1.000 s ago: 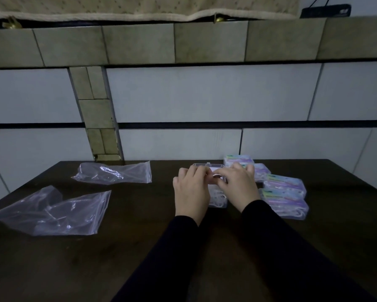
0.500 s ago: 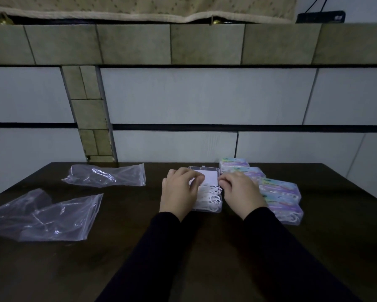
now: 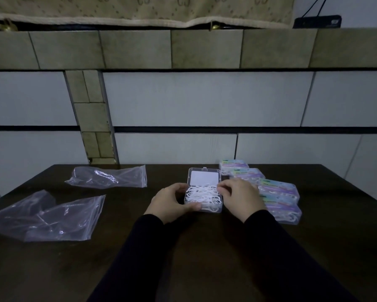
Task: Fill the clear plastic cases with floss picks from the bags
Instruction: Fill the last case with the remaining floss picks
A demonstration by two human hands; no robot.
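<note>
A clear plastic case (image 3: 213, 209) lies on the dark table (image 3: 324, 247) with its lid (image 3: 204, 177) swung back flat behind it. The case is heaped with white floss picks (image 3: 202, 195). My left hand (image 3: 172, 203) grips the case's left side, thumb along its front edge. On the right side my right hand (image 3: 241, 196) has its fingertips at the picks near the hinge; whether it pinches one is unclear. Two clear plastic bags (image 3: 108, 177) (image 3: 46, 216) lie flat on the left of the table.
Several closed cases with pastel labels (image 3: 279, 188) lie in a row right of the open case, partly behind my right hand. A tiled wall (image 3: 205, 99) rises directly behind the table's far edge.
My hands have drawn apart, uncovering the open case and its lid. The left hand slid to the case's left side and the right hand to its right edge.
</note>
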